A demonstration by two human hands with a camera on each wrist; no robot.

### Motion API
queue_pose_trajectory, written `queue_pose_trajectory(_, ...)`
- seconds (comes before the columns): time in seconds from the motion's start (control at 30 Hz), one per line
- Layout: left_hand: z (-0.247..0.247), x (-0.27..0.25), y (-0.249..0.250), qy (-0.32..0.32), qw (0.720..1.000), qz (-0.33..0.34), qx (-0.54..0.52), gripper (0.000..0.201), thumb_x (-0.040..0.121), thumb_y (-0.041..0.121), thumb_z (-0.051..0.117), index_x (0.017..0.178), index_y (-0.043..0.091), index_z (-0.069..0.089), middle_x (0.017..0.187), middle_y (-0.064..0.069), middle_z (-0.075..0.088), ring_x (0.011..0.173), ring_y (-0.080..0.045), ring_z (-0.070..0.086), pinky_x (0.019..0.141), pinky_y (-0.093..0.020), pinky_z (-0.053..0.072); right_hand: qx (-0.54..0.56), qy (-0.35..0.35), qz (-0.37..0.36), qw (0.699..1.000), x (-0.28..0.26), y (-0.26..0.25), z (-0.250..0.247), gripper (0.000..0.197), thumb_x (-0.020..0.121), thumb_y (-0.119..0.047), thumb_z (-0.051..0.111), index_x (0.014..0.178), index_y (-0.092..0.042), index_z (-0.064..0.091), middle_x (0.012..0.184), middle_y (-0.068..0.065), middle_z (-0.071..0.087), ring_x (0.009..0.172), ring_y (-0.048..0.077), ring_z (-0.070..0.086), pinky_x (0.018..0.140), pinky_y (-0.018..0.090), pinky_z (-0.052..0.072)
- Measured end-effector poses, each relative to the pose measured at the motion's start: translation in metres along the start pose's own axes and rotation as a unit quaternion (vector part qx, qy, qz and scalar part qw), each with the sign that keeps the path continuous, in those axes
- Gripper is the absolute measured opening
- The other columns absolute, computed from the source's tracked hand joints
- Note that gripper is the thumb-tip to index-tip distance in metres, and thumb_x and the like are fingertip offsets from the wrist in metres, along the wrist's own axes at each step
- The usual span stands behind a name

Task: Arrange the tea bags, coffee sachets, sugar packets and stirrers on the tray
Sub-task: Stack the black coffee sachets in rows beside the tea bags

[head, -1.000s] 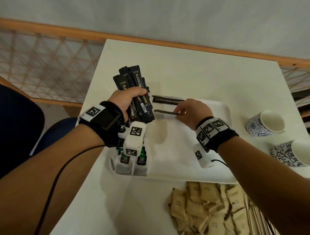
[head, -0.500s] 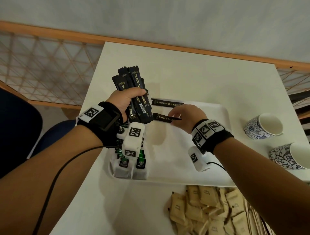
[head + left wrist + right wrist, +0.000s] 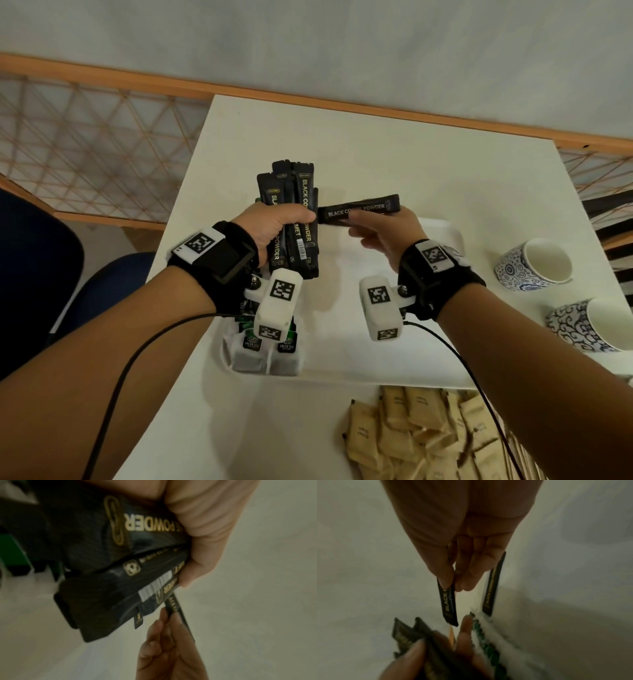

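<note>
Above the tray's (image 3: 442, 229) far left part: left hand (image 3: 274, 226) clenched round a bundle of coffee sachets (image 3: 294, 219), long axes running near to far, tops fanned toward the far edge. Right hand (image 3: 383, 236) just right of it, pinching one sachet (image 3: 359, 212) between thumb and fingertips; long axis left to right, crosswise to the bundle, left end just beside the left thumb. Whether that end touches the bundle: cannot tell. Right wrist view: second sachet (image 3: 493, 584) lying flat on the tray beyond the fingers, same crosswise lie, tea bags (image 3: 486, 642) packed along the tray's left side. Head view: tea bags (image 3: 267, 346) standing in the tray's near left corner under the left wrist. Sugar packets (image 3: 411, 431) heaped on the table near of the tray, not yet placed. Stirrers: thin strips at the near right edge, too obscured to confirm. Two cups (image 3: 534, 263) off to the right. Judgement: coffee step in hand, few laid so far. Next move turns on lowering the pinched sachet flat, parallel to the laid one; right hand nearer that spot, left serving as stock.
</note>
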State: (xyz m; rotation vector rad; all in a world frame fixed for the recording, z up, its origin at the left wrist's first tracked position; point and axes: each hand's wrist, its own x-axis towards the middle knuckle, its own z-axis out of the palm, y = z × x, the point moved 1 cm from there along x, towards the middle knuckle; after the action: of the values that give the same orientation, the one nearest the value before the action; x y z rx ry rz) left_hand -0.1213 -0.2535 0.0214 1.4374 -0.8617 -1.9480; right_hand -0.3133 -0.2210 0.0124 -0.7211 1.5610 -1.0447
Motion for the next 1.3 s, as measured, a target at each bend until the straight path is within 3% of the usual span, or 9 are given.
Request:
queue_pose_trajectory(0.07,0.004,-0.001,0.000,0.001,1.000,0.004,0.017,0.013,0.079,0.002,0.068,0.092,0.005,0.068,0.074,-0.010,0.068,0.061,-0.023,0.066,0.056,-0.035,0.056,0.059,-0.030,0.018,0.998,-0.004,0.000,0.005,0.026,0.079,-0.012,0.073,0.103,-0.002,0.067,0.093,0.012,0.072,0.066,0.014,0.066,0.053,0.020,0.049)
queue_pose_trajectory(0.17,0.006,0.001,-0.001,0.020,0.999,0.025,0.034,0.013,0.077,0.001,0.070,0.089,0.007,0.069,0.073,-0.008,0.069,0.065,-0.024,0.066,0.062,-0.036,0.057,0.046,-0.064,0.018,0.997,-0.007,0.000,0.009,0.026,0.082,-0.019,0.072,0.105,-0.007,0.068,0.093,0.008,0.073,0.069,0.013,0.067,0.055,0.020,0.050)
queue_pose_trajectory(0.37,0.002,0.003,0.001,0.039,0.995,0.054,0.071,0.016,0.074,0.001,0.072,0.088,0.008,0.070,0.076,-0.009,0.068,0.068,-0.025,0.066,0.066,-0.040,0.057,0.067,-0.010,-0.028,0.997,-0.004,0.000,-0.012,0.008,0.086,-0.017,0.067,0.093,-0.018,0.070,0.076,-0.002,0.068,0.063,0.010,0.062,0.059,0.021,0.049)
queue_pose_trajectory(0.5,0.000,0.003,0.001,0.055,0.996,0.049,0.055,0.014,0.074,0.001,0.073,0.085,0.009,0.069,0.075,-0.009,0.068,0.065,-0.025,0.066,0.062,-0.038,0.057,-0.094,-0.032,-0.053,0.994,0.001,0.001,-0.026,0.013,0.087,-0.013,0.066,0.091,-0.023,0.072,0.075,-0.003,0.070,0.062,0.006,0.062,0.060,0.015,0.049)
queue_pose_trajectory(0.63,-0.005,0.003,0.004,0.080,0.996,0.041,0.003,0.013,0.076,0.003,0.072,0.087,0.008,0.067,0.076,-0.011,0.068,0.063,-0.025,0.066,0.063,-0.039,0.057,-0.173,0.033,-0.057,0.983,0.012,0.008,-0.035,0.014,0.086,-0.014,0.065,0.095,-0.020,0.073,0.073,-0.002,0.068,0.059,0.005,0.059,0.053,0.011,0.043)
queue_pose_trajectory(0.77,-0.009,0.004,0.005,0.083,0.996,0.033,-0.009,0.012,0.077,0.004,0.072,0.088,0.008,0.067,0.077,-0.010,0.067,0.065,-0.025,0.066,0.065,-0.039,0.057,-0.272,0.027,-0.069,0.959,0.025,0.017,-0.024,0.015,0.085,-0.017,0.066,0.095,-0.022,0.075,0.078,0.003,0.070,0.067,0.012,0.060,0.064,0.024,0.049)
queue_pose_trajectory(0.9,-0.010,0.005,0.003,0.078,0.997,0.027,-0.007,0.011,0.077,0.004,0.072,0.087,0.008,0.067,0.077,-0.010,0.067,0.069,-0.027,0.066,0.072,-0.046,0.057,-0.346,0.043,-0.100,0.932,0.031,0.016,-0.015,0.010,0.082,-0.024,0.069,0.092,-0.026,0.073,0.082,-0.008,0.066,0.072,0.005,0.056,0.063,0.018,0.041)
queue_pose_trajectory(1.13,-0.011,0.007,0.000,0.076,0.997,0.023,-0.014,0.018,0.076,0.005,0.072,0.094,0.007,0.067,0.081,-0.012,0.069,0.072,-0.029,0.067,0.075,-0.050,0.056,-0.460,0.032,-0.158,0.873,0.031,0.020,-0.021,0.021,0.077,-0.022,0.075,0.096,-0.026,0.070,0.096,-0.002,0.057,0.085,0.012,0.053,0.074,0.020,0.037)
queue_pose_trajectory(1.3,-0.010,0.008,0.002,0.072,0.997,0.027,-0.022,0.018,0.076,0.004,0.072,0.093,0.006,0.067,0.079,-0.011,0.069,0.066,-0.027,0.068,0.068,-0.045,0.057,-0.495,0.000,-0.173,0.851,0.036,0.022,-0.012,0.020,0.081,-0.018,0.071,0.100,-0.023,0.071,0.096,-0.002,0.052,0.092,0.018,0.055,0.081,0.024,0.042)
